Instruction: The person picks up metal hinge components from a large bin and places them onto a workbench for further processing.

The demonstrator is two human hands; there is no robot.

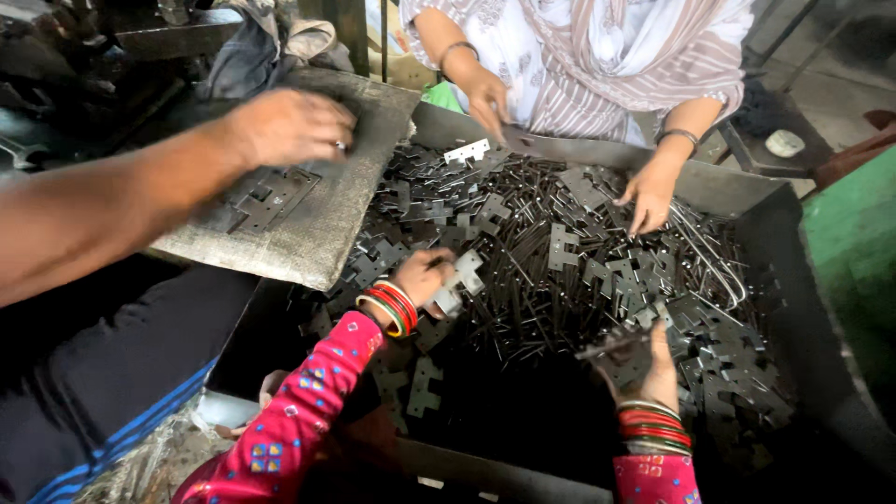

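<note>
Left hand [425, 277] is closed on a pale plate [459, 280] over the bin [737, 191]. At four o'clock from it, right hand [644, 364] pinches dark plates [618, 343]; their shapes are hard to make out, fingertips hidden.

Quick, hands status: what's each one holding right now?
Left hand: closed on flat metal plates.
Right hand: closed on a dark metal piece over the bin.

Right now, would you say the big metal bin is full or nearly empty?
Partly full. The metal bin holds a heap of flat metal brackets and thin rods across its far half, while its dark floor shows bare near the front edge.
</note>
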